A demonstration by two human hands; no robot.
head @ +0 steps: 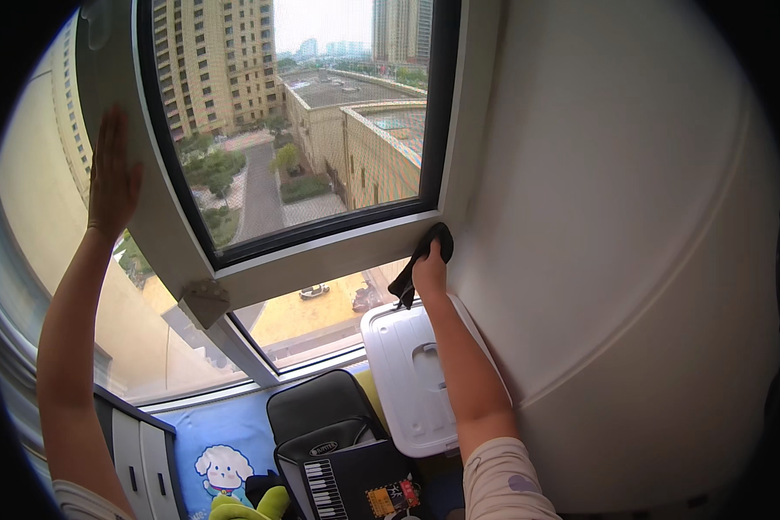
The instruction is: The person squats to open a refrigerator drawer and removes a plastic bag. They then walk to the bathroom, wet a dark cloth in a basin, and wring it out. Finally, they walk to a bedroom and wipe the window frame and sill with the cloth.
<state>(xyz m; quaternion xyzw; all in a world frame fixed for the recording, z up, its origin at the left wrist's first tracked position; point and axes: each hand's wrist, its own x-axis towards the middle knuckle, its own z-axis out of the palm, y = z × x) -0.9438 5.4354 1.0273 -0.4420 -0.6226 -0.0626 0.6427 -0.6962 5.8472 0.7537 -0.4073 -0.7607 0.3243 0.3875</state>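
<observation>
My left hand (pixel 114 179) lies flat, fingers apart, against the pale upright window frame (pixel 159 214) at the left. In my right hand (pixel 431 272) is a bunched black cloth (pixel 422 260), pressed at the lower right corner of the frame, where it meets the white wall (pixel 598 195). Between the two hands is a screened window pane (pixel 312 143) with a black inner border. Beneath my right forearm stands a white plastic storage box with a lid (pixel 403 377).
A black case (pixel 325 396) and a dark book with printed piano keys (pixel 357 481) lie below the window. Beside them are a blue mat with a cartoon dog (pixel 224 468), a green plush item (pixel 250 506) and a grey-white drawer cabinet (pixel 146 455). A bracket (pixel 206 301) juts from the frame's corner.
</observation>
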